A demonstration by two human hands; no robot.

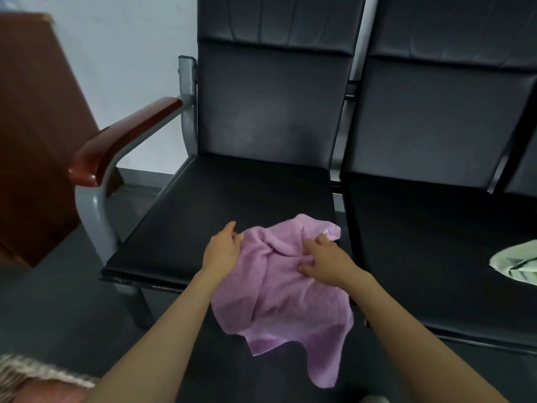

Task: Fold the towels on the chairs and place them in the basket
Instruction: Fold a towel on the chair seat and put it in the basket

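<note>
Progress is slight: no towel is folded yet, and no basket can be told for certain anywhere in view. The purple towel [279,292] lies crumpled at the front edge of the left seat [220,196], nearer its front right corner. Its upper part is bunched on the cushion and its lower part hangs over the front edge toward the floor.

Both hands are on it. The left grip [223,251] is clamped on the towel's left edge, thumb above and fingers against the cloth. The right grip [327,258] rests on the upper right part with its fingers bent into a ridge of fabric, which it seems to pinch. Judging by this, the step in hand is spreading or squaring the purple towel so a first fold can be made.

A second, striped towel [514,264] lies untouched in a heap on the right seat [430,239], near that seat's right edge and well apart from both hands.

Left to do, as far as can be judged: flatten and fold the purple towel, carry it to the basket, then do the same with the striped one. A fringed thing [43,370] shows at the lower left, too blurred to identify.
</note>
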